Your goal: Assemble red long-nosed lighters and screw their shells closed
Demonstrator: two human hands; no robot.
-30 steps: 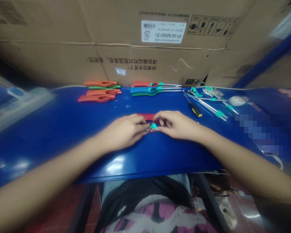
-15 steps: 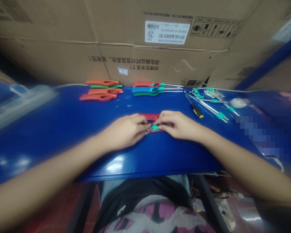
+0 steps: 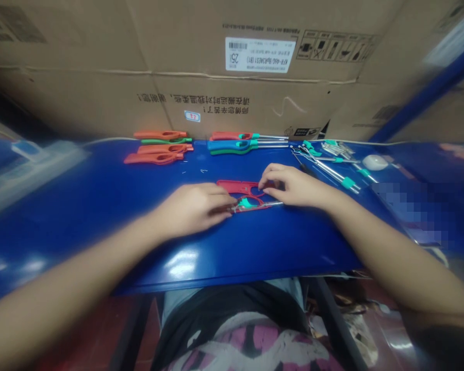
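In the head view, a red lighter casing half (image 3: 265, 206) lies in front of me, with a green trigger (image 3: 247, 202) and a thin metal tube (image 3: 275, 204) set in it. My left hand (image 3: 206, 208) pinches this half at its left end; the fingers hide the small parts there. Just behind it lies a second red casing half (image 3: 232, 187). My right hand (image 3: 288, 184) has its thumb and forefinger curled round the right end of that rear half. Its exact contact is partly hidden by the fingers.
Orange and green handles (image 3: 158, 158) lie back left. Lighters with metal tubes (image 3: 232, 147) lie behind my hands. Metal tubes with green parts (image 3: 332, 170), a partly hidden screwdriver (image 3: 303, 167) and a white round object (image 3: 376, 163) are at right. A cardboard wall (image 3: 100, 103) stands behind.
My right hand has moved from the green trigger up and right to the rear casing half, uncovering the trigger and tube. My left hand stays at the front half's left end.
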